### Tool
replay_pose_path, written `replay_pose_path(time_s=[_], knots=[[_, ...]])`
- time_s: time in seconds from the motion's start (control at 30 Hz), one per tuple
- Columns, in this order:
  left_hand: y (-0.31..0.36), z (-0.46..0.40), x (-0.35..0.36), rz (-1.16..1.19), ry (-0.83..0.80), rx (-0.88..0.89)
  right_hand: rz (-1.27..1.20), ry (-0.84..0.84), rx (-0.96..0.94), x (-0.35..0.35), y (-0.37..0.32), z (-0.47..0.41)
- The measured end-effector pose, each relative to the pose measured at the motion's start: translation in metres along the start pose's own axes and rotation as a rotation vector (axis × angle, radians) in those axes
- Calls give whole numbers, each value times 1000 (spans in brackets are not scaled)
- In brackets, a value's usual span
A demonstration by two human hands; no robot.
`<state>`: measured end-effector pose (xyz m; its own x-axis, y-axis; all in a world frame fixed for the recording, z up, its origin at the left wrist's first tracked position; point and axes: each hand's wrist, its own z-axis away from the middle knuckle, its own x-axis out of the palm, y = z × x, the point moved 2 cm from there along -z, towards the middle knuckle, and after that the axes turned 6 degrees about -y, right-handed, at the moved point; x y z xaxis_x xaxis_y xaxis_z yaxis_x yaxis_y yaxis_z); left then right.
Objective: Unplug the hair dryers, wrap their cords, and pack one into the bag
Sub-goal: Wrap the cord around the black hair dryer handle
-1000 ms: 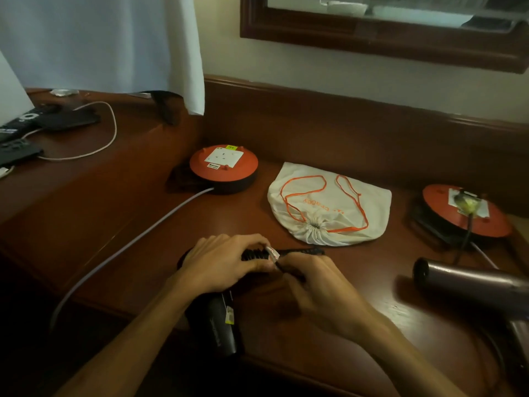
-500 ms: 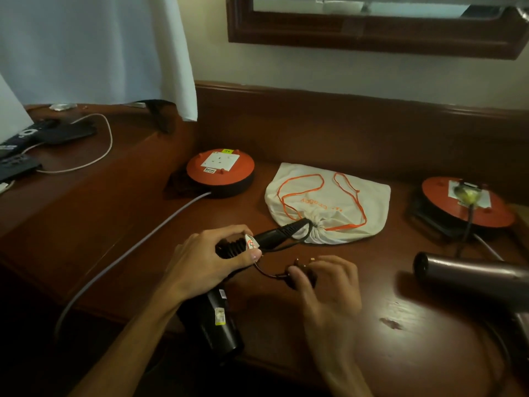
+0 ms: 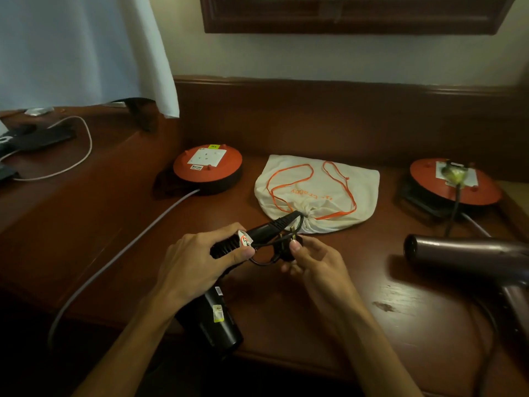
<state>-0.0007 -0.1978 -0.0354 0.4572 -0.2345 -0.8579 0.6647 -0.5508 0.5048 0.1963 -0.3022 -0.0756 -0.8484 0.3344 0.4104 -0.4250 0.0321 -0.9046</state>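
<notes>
Head view shows us mid-wrap on the black dryer (image 3: 213, 319): our left hand (image 3: 194, 263) is curled round its handle, barrel pointing down off the desk (image 3: 415, 325) edge toward us, and our right hand (image 3: 310, 260) pinches its plug (image 3: 292, 243), prongs up, with a short loop of cord (image 3: 263, 260) hanging between the two hands. So we judge this dryer is unplugged and its cord nearly wound; tucking the plug is what remains. Just beyond the plug lies the bag (image 3: 317, 193), drawn shut, with nothing packed in it that we can see. Well to the right, the grey dryer (image 3: 469, 255) lies on the desk, and its cord runs up to a plug seated in the right reel (image 3: 455, 181); that one is yet to be unplugged and wrapped. The left reel (image 3: 207, 167) has an empty socket.
</notes>
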Motion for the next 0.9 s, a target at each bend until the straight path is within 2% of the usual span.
replay_pose_path(time_s=[0.17,0.3,0.47,0.73,0.9], knots=[[3,2,2,-57,24,-4,-51,-4,-10,-3,6,-2],[7,2,5,-65,51,-4,-36,101,-68,-6,-4,-4],[14,0,9,-112,25,-34,-280,168,61,1,1,-4],[13,-7,9,-123,-47,-110,-433,29,24,-1,3,-8],[13,-11,11,-99,-76,-99,-405,-68,-43,-1,3,-18]])
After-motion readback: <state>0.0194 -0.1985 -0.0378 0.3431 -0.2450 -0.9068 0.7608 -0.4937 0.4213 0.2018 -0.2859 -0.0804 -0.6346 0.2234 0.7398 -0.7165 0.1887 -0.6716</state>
